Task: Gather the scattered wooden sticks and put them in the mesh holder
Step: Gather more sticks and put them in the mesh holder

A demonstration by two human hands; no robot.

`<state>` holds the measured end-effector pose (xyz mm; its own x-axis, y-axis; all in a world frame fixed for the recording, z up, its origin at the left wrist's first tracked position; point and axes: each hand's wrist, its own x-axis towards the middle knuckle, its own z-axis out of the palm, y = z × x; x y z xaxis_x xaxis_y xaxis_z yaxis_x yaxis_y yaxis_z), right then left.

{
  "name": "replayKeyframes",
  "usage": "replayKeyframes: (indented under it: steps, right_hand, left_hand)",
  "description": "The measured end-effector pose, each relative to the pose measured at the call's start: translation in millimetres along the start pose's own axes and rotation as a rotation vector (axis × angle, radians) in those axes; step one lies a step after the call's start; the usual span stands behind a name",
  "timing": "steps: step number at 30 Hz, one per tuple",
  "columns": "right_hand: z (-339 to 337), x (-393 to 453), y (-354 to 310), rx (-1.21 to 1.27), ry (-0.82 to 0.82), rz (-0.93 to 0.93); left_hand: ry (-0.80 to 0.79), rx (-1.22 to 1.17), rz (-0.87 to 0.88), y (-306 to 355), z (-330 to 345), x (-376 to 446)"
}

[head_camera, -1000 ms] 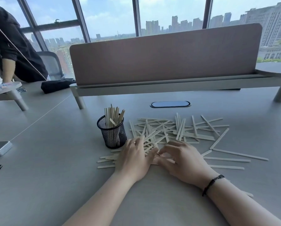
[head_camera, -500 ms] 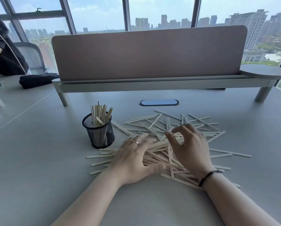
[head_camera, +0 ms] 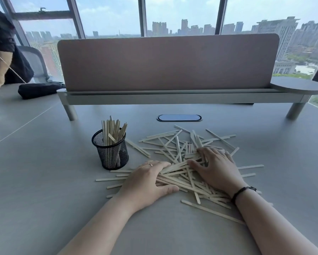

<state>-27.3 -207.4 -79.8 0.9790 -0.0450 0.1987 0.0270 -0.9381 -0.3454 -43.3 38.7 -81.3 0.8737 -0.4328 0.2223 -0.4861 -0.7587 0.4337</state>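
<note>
Head view: our left hand (head_camera: pixel 147 183) and right hand (head_camera: pixel 216 167) lay flat, fingers spread, pressing wooden sticks (head_camera: pixel 180 173), nothing gripped. Since a second ago, scatter had been raked into tighter pile beside mesh holder (head_camera: pixel 111 153), part-filled. Bundle-lift looked next.

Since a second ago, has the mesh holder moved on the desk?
No. The mesh holder keeps its place left of the oval desk grommet; only the camera shifted.
</note>
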Motion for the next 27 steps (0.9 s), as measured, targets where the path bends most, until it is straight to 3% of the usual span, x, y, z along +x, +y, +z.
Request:
replayKeyframes:
  steps: [5,16,21,27]
  right_hand:
    - [1,-1,0,0.145,0.095,-0.073]
    - [9,-7,-16,0.332,0.093,-0.18]
    - [9,-10,-20,0.376,0.124,-0.196]
    - [7,-8,-20,0.523,0.17,-0.076]
  left_hand:
    - [0.029,0.032,0.084,3,5,2]
    - [0.161,0.613,0.217,28,19,9]
    - [0.183,0.638,0.201,39,19,11]
    - [0.057,0.576,0.034,40,3,5]
